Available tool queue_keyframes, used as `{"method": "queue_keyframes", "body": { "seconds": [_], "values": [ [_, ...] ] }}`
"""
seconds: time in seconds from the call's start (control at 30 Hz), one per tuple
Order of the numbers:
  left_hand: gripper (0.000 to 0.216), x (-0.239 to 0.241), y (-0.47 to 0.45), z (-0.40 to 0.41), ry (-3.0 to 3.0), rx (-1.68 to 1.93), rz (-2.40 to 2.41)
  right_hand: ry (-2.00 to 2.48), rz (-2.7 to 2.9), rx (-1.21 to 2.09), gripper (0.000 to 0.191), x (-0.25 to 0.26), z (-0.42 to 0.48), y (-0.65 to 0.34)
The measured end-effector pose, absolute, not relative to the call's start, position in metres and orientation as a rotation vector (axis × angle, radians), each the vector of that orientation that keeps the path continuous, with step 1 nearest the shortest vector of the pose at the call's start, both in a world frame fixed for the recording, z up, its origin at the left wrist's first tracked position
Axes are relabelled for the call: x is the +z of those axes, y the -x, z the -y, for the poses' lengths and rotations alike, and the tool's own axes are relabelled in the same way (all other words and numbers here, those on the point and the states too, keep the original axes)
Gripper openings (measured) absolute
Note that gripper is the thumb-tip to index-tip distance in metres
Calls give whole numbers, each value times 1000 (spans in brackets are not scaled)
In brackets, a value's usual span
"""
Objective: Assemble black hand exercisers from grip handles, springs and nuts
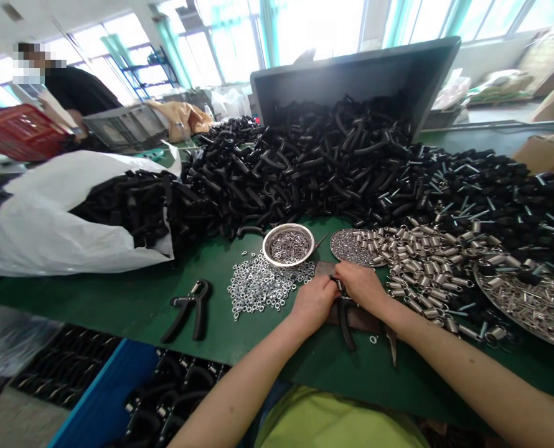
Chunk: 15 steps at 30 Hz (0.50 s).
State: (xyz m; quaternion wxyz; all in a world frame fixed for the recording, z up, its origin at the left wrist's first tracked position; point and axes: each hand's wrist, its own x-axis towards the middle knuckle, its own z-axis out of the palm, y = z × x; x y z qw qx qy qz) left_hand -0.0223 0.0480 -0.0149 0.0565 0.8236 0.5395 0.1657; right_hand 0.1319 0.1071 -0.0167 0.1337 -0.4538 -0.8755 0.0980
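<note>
Left hand point(315, 302) over green table point(132, 311), windows point(319, 31) beyond

I've got free green tabletop point(220, 333) between the hand grip point(200, 314) and hex nuts point(258, 286), but black handles point(295, 163) block the far side, coil springs point(421, 264) the right.

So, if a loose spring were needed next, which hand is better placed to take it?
Probably the right hand: the pile of springs lies close beside it, while the left hand is farther across, nearer the loose nuts.

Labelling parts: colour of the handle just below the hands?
Black handle, best seen in the head view.
</note>
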Motion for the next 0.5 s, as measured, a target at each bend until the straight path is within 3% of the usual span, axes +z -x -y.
{"method": "queue_keyframes", "body": {
  "seconds": [0.33,0.5],
  "values": [
    [22,-4,21,-24,-2633,350,-1677,1342,2553,159,17,0,-93,-144],
    [57,-2,26,2,-2417,198,-1836,1444,2572,159,14,5,-48,-223]
  ]
}}
